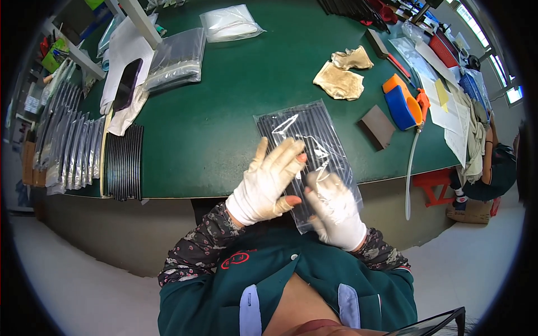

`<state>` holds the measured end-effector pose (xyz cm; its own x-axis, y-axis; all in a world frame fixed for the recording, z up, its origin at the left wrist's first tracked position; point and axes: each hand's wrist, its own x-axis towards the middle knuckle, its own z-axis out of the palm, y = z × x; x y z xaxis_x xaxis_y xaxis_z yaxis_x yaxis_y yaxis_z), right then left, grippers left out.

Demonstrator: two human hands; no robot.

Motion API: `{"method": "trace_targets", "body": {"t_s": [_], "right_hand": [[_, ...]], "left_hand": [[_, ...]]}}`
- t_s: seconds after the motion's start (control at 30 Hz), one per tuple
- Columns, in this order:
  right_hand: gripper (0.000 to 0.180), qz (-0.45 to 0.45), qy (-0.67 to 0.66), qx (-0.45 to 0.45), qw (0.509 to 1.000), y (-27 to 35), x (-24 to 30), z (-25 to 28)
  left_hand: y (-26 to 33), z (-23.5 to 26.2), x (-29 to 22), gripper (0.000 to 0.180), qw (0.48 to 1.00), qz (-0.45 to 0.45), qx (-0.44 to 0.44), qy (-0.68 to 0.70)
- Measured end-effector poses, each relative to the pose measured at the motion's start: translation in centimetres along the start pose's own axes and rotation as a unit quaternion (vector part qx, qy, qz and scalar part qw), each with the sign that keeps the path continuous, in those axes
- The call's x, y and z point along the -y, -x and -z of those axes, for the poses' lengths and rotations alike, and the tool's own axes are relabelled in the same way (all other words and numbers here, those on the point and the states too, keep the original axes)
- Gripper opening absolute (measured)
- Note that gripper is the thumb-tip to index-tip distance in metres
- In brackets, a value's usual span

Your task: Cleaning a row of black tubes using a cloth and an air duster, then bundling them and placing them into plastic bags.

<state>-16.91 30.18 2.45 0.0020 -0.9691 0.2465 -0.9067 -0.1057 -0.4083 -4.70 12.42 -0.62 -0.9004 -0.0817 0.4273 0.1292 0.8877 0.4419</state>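
Observation:
A clear plastic bag (302,126) of thin black rods lies at the near edge of the table, its lower end reaching over that edge. My left hand (268,182), in a white glove with bare thumb and finger tips, rests on the bag's left side. Its fingers are stretched out and apart. On the bag's lower right lies my right hand (336,208), gloved too, with its fingers bent over the plastic. Motion smears these fingers, so whether they pinch the bag does not show.
Bare black rods (124,162) lie at left beside several filled bags (73,148). A phone (128,84) rests on papers, near a stack of bags (176,59). To the right are cloth scraps (339,80), a brown block (377,127), a blue-orange holder (402,103) and a seated person (496,168).

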Motion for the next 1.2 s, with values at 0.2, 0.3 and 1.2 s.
{"method": "trace_targets", "body": {"t_s": [0.2, 0.3, 1.2], "right_hand": [[0.069, 0.0, -0.008, -0.052, 0.999, 0.6, -0.8, 0.0], [0.067, -0.046, 0.05, -0.039, 0.997, 0.4, 0.0, -0.2], [0.064, 0.091, 0.017, 0.049, 0.995, -0.5, 0.3, -1.6]], "left_hand": [[2.1, 0.4, 1.0, 0.058, 0.981, 0.088, -0.165, 0.043], [2.2, 0.5, 0.8, 0.054, 0.974, 0.102, -0.182, 0.083], [1.7, 0.4, 1.1, 0.043, 0.943, 0.144, -0.211, 0.212]]}}
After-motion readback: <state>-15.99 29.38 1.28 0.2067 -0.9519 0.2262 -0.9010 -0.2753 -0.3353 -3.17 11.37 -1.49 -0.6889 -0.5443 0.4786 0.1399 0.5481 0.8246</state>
